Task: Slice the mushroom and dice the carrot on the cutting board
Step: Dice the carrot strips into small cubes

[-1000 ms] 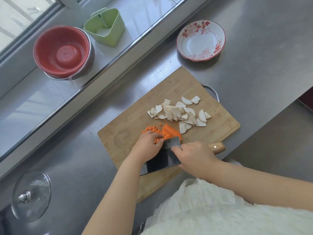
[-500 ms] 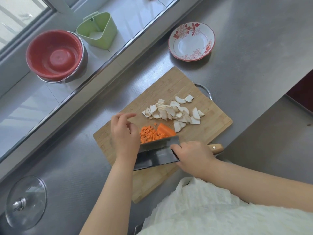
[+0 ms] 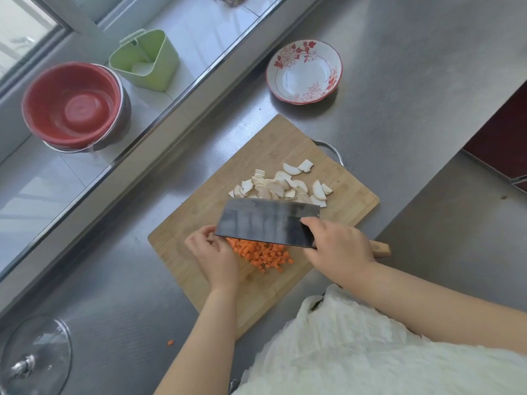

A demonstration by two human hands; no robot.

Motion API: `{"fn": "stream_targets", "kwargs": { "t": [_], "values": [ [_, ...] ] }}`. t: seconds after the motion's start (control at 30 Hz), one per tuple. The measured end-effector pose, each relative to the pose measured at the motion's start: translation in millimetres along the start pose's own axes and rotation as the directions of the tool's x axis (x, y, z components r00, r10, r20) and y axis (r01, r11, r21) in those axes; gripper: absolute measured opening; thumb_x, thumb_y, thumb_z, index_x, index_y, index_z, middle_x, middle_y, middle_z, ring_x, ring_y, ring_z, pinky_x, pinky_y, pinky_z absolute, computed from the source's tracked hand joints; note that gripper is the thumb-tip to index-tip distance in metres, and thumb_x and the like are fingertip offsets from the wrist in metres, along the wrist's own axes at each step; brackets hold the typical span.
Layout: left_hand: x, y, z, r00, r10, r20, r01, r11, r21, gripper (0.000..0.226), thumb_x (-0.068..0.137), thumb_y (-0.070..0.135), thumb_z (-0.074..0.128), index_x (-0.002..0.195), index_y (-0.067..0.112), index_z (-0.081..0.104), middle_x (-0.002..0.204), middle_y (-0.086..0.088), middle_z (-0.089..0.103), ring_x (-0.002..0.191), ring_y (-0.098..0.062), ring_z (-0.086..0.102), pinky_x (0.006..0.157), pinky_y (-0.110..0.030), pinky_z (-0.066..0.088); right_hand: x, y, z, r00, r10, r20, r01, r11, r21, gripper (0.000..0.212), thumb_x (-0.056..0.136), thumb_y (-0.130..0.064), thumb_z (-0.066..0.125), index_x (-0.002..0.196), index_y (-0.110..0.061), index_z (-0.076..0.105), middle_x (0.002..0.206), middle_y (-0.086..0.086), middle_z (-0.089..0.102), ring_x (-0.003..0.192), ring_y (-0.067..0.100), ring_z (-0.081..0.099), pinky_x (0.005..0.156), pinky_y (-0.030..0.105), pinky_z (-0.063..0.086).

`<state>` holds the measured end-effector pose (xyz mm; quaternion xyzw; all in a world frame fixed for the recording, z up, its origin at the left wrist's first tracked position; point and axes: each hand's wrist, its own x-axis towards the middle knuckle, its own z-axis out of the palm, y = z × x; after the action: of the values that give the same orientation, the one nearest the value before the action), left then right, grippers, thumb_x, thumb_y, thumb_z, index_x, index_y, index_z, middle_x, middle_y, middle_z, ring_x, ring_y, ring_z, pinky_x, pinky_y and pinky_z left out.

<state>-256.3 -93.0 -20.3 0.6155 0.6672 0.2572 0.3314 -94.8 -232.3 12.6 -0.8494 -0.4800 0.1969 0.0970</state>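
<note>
The right hand (image 3: 339, 249) is gripping the wooden handle of a cleaver (image 3: 268, 222), holding its broad blade tilted flat-side up over the wooden cutting board (image 3: 273, 155). The left hand (image 3: 212, 252) is resting with curled fingers against the blade's far tip, beside the pile of diced carrot (image 3: 265, 253); whether it is grasping anything cannot be told. The sliced mushroom (image 3: 281, 185) is lying just beyond the blade on the board.

carrot dice (image 3: 262, 253) partly behind cleaver (image 3: 268, 220)
</note>
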Motion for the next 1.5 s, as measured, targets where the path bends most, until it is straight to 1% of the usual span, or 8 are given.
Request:
{"fn": "stream_targets", "kwargs": {
  "t": [0.2,0.37,0.57,0.93,1.13,1.27,1.4,1.5],
  "values": [
    [7,6,33,0.782,0.36,0.509,-0.565,0.755,0.334,0.03,0.091,0.022,0.06,0.12,0.014,0.06,0.126,-0.001,0.055,0.12,-0.021,0.045,0.098,-0.032,0.035,-3,15,-6,0.978,0.21,0.016,-0.208,0.949,0.238,0.045,0.091,-0.043,0.05,0.133,-0.034,0.039,0.094,-0.014,0.063,0.089,0.017,0.062,0.072,0.029,0.045],
    [27,22,57,0.564,0.243,0.79,-0.765,0.515,0.387,0.066,0.082,0.041,0.071,0.139,0.024,0.043,0.137,0.001,0.044,0.124,-0.021,0.041,0.098,-0.033,0.037,4,23,-20,0.959,0.284,0.02,-0.274,0.902,0.334,0.043,0.092,-0.042,0.052,0.133,-0.034,0.042,0.083,-0.019,0.055,0.091,0.017,0.062,0.081,0.032,0.048],
    [33,24,62,0.487,0.154,0.859,-0.83,0.386,0.402,0.069,0.081,0.039,0.072,0.14,0.025,0.039,0.14,-0.001,0.038,0.124,-0.022,0.038,0.097,-0.032,0.04,6,28,-25,0.951,0.308,0.034,-0.3,0.885,0.356,0.04,0.093,-0.042,0.052,0.131,-0.035,0.043,0.084,-0.018,0.056,0.087,0.015,0.061,0.078,0.031,0.049],
    [26,27,49,0.423,0.424,0.801,-0.886,0.379,0.267,0.021,0.09,0.027,0.063,0.11,0.02,0.063,0.119,0.004,0.062,0.113,-0.021,0.051,0.093,-0.033,0.039,4,31,-12,0.962,0.273,0.028,-0.265,0.898,0.35,0.039,0.091,-0.042,0.055,0.128,-0.034,0.046,0.079,-0.019,0.055,0.08,0.012,0.061,0.069,0.028,0.047],
    [25,33,39,0.633,0.377,0.677,-0.67,0.705,0.233,0.018,0.094,0.021,0.058,0.112,0.022,0.059,0.104,0.008,0.064,0.098,-0.012,0.056,0.081,-0.03,0.047,1,26,-8,0.959,0.284,0.012,-0.265,0.877,0.4,0.037,0.091,-0.043,0.056,0.126,-0.035,0.048,0.069,-0.021,0.05,0.072,0.006,0.055,0.067,0.027,0.046],
    [26,38,27,0.785,0.085,0.614,-0.133,0.991,0.033,0.015,0.096,0.02,0.057,0.11,0.024,0.062,0.1,0.012,0.068,0.093,-0.012,0.065,0.074,-0.022,0.049,2,18,-1,0.955,0.292,0.048,-0.284,0.856,0.432,0.032,0.091,-0.045,0.054,0.122,-0.036,0.049,0.066,-0.018,0.048,0.067,0.009,0.054,0.061,0.027,0.04],
    [30,26,5,0.835,-0.18,0.52,0.312,0.934,-0.177,0.015,0.097,0.021,0.056,0.111,0.017,0.061,0.093,0.003,0.073,0.077,-0.008,0.069,0.066,-0.021,0.052,3,5,6,0.941,0.275,0.198,-0.337,0.815,0.472,0.03,0.09,-0.052,0.052,0.115,-0.036,0.051,0.067,-0.011,0.055,0.068,0.009,0.056,0.061,0.029,0.044],
    [29,2,-12,0.889,-0.323,0.324,0.423,0.851,-0.312,0.02,0.096,0.022,0.059,0.114,0.015,0.059,0.104,-0.001,0.07,0.087,-0.008,0.067,0.08,-0.025,0.054,4,-6,12,0.916,0.211,0.342,-0.367,0.787,0.497,0.024,0.089,-0.049,0.055,0.105,-0.031,0.058,0.07,-0.007,0.056,0.07,0.013,0.056,0.062,0.031,0.045]
  ]
}}
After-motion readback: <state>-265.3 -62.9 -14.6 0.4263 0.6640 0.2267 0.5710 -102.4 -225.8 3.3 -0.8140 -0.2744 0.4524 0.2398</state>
